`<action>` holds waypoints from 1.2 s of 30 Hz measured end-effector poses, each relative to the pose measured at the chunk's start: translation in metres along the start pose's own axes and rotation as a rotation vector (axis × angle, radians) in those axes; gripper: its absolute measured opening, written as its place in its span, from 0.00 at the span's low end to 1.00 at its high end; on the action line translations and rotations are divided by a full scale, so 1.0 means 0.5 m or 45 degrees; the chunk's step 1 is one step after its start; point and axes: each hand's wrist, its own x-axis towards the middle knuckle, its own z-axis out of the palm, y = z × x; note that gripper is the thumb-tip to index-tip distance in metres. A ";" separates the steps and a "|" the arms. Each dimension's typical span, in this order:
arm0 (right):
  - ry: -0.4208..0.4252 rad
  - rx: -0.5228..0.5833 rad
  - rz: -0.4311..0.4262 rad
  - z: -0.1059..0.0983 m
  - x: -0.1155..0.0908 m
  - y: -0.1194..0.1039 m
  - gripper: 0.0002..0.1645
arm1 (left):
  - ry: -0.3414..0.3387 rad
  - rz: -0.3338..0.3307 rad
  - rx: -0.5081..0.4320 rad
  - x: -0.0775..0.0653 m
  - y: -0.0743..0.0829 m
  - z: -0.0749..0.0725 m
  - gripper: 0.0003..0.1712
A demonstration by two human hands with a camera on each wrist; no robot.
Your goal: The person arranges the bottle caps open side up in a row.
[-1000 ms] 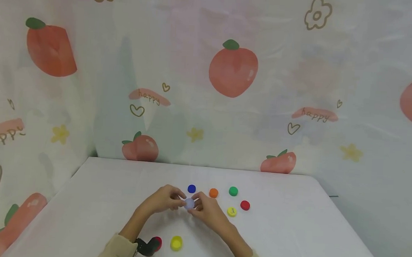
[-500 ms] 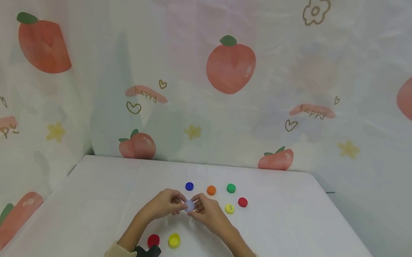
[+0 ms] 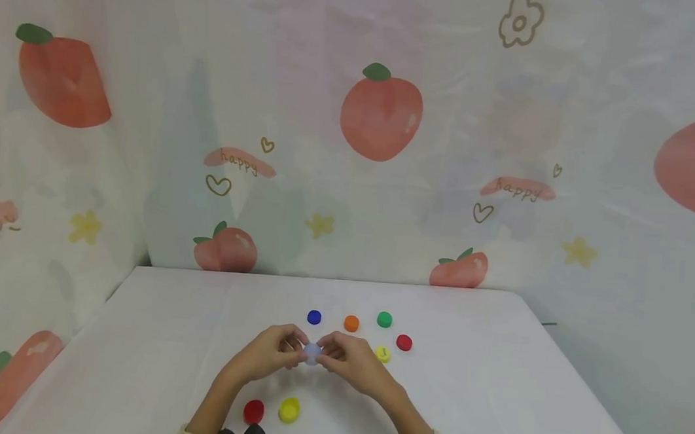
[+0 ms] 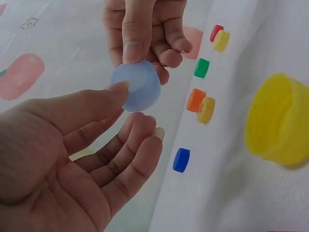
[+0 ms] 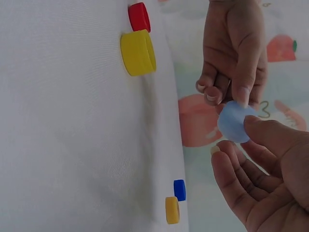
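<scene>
A light blue bottle cap (image 3: 312, 353) is held up between both hands, its round flat face toward me in the head view. My left hand (image 3: 271, 353) pinches its left side, the thumb lying across the face in the left wrist view. From the other side my right hand (image 3: 353, 363) pinches it too, thumb (image 5: 265, 130) pressed on the face. The other fingers of both hands curl loosely behind or below it. Closest in front of the person are a red cap (image 3: 253, 411) and a yellow cap (image 3: 289, 410), the yellow one with its hollow side up.
Beyond the hands on the white table (image 3: 492, 382) lie smaller caps: blue (image 3: 314, 317), orange (image 3: 351, 323), green (image 3: 384, 319), red (image 3: 404, 342) and yellow (image 3: 382, 354). An amber cap (image 4: 206, 110) shows beside the orange one in the left wrist view. A printed fabric backdrop (image 3: 301, 195) stands behind.
Both hands have come slightly toward the person with the light blue bottle cap between them. The near red cap, partly covered by the left wrist camera before, now shows fully. The view has shifted slightly.
</scene>
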 end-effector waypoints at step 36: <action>-0.267 -0.123 -0.009 -0.012 -0.020 -0.001 0.17 | -0.094 -0.019 0.175 -0.001 0.007 0.038 0.16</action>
